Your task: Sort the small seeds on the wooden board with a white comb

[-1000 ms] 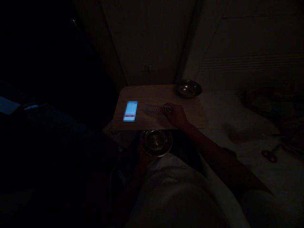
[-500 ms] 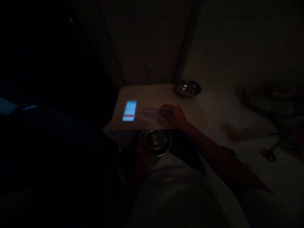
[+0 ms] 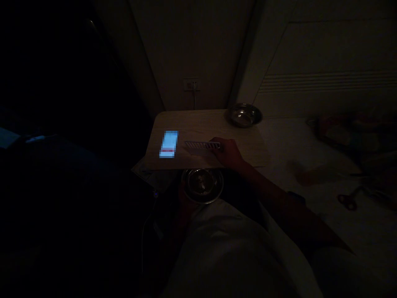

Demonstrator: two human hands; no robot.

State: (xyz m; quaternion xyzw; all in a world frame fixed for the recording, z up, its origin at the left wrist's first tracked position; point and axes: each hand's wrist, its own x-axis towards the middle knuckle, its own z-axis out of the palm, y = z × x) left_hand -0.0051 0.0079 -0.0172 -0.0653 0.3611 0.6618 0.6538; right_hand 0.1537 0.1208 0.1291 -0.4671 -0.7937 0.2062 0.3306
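Observation:
The room is very dark. My right hand (image 3: 228,151) rests on a small wooden table (image 3: 248,145), closed on the end of a pale comb (image 3: 201,145) that points left. A lit phone (image 3: 169,144) lies on the table to the left of the comb. A steel bowl (image 3: 203,185) with some food in it sits below the table's near edge. My left hand (image 3: 182,198) is dimly seen at the bowl's left rim and seems to hold it; its fingers are lost in the dark.
A second steel bowl (image 3: 245,114) stands at the table's far right corner. A wall socket with a cable (image 3: 191,85) is behind the table. A bed (image 3: 325,165) with scissors (image 3: 349,200) lies to the right. White cloth covers my lap.
The view has drifted slightly. My right hand and the comb have stayed almost in place on the table, shifting a little to the left.

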